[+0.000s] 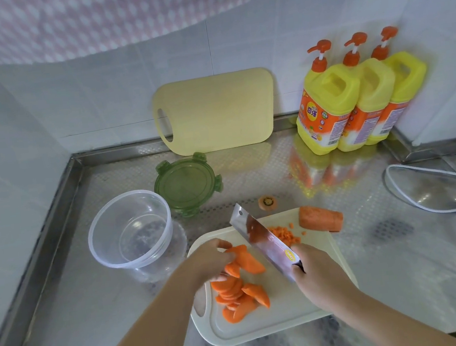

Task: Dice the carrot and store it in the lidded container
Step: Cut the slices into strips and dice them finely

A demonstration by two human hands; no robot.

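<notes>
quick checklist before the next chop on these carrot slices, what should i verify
1. Right hand grips the cleaver handle: ok.
2. Left hand fingers off the blade edge, pinching carrot slices beside it: ok, but close.
3. Slices lying flat for the cut: not ok, some are in the hand, the rest overlap loosely.
4. Diced carrot out of the way, right of the blade: ok.
5. Clear container open, green lid off beside it: ok.
6. Cutting board steady on the counter: cannot tell.
</notes>
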